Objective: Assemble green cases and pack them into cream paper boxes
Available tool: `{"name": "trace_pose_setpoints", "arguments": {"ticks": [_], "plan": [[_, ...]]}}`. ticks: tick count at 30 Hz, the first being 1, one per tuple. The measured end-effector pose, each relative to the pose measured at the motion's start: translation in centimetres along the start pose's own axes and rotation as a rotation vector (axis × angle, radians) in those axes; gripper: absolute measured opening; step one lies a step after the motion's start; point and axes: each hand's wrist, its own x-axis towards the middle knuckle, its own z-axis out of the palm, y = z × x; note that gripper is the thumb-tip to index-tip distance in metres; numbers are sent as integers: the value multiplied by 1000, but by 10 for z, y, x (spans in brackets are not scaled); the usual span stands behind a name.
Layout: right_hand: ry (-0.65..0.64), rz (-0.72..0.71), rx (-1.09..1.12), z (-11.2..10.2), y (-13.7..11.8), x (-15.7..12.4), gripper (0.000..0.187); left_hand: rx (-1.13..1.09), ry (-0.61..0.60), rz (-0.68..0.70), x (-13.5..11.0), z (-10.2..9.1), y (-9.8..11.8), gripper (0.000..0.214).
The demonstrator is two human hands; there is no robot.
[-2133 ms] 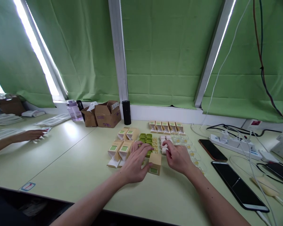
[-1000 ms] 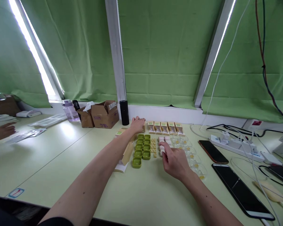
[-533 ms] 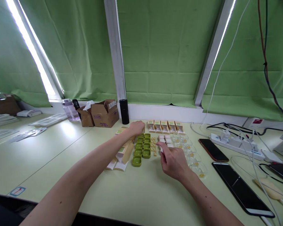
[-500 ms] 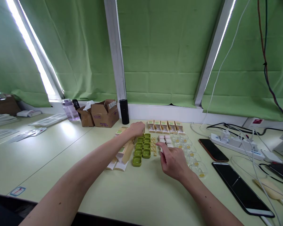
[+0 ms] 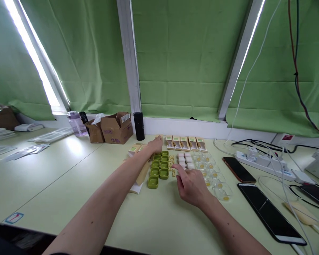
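My left hand (image 5: 154, 145) reaches to the far side of the table, closed around a small cream paper box (image 5: 158, 136) that it mostly hides. Right beside it stands a row of similar open-fronted boxes (image 5: 184, 143) with green labels. More boxes (image 5: 135, 149) lie partly under my left forearm. My right hand (image 5: 191, 184) hovers with its index finger stretched out and thumb apart, holding nothing visible. Under and around that finger are green square trays (image 5: 164, 173), tiny yellow pieces (image 5: 173, 174), pale pink-white blocks (image 5: 190, 165) and clear plastic shells (image 5: 222, 192) with yellow discs.
On the right lie two phones (image 5: 271, 212) (image 5: 239, 170), a power strip (image 5: 266, 164) and loose cables. Cardboard boxes (image 5: 117, 129), a black tumbler (image 5: 139, 126) and a purple bottle (image 5: 77, 124) stand at the back left. Flat white trays (image 5: 51, 134) lie farther left.
My left hand has shifted slightly, and the cream box now shows above its fingertips, left of the row. My right hand has moved slightly left and down, uncovering more pale blocks.
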Motion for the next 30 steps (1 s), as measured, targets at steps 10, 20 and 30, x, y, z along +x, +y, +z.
{"name": "trace_pose_setpoints", "arguments": {"ticks": [10, 20, 30], "plan": [[-134, -53, 10, 5, -15, 0, 47, -28, -27, -71, 5, -2, 8, 90], [-244, -79, 68, 5, -18, -1, 11, -165, 277, -14, -34, -54, 13, 55], [-225, -102, 139, 11, -24, -4, 7, -315, 582, 170, -164, -51, 25, 21]]}}
